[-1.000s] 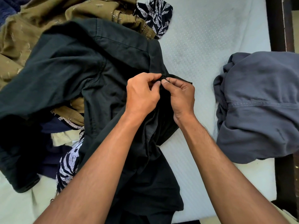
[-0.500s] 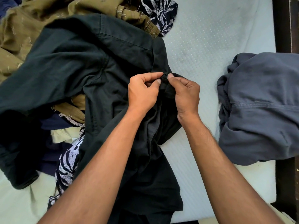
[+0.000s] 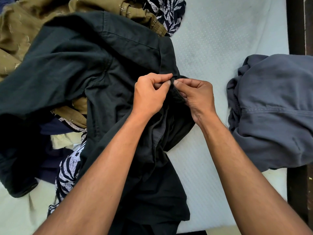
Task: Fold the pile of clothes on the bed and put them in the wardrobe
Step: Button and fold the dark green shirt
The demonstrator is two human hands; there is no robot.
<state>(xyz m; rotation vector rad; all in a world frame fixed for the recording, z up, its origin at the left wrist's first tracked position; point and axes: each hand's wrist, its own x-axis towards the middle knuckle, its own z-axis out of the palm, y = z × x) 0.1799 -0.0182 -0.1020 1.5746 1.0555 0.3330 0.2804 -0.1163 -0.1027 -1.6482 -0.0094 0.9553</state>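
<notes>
A black shirt lies spread over the pile of clothes on the bed, its lower part trailing toward me. My left hand and my right hand meet at the shirt's front edge near the collar, both pinching the same small fold of black cloth between thumb and fingers. Under and around the shirt lie an olive-brown garment, a navy and white leaf-print garment and a cream piece. A grey-blue garment sits bunched on its own at the right.
The pale blue dotted mattress shows between the black shirt and the grey-blue garment. A dark wooden bed frame runs along the right edge. More leaf-print cloth pokes out at the lower left.
Both hands stay pinched on the shirt's edge, with only small finger shifts. The view has drifted slightly, so the clothes sit a little further right in frame.
</notes>
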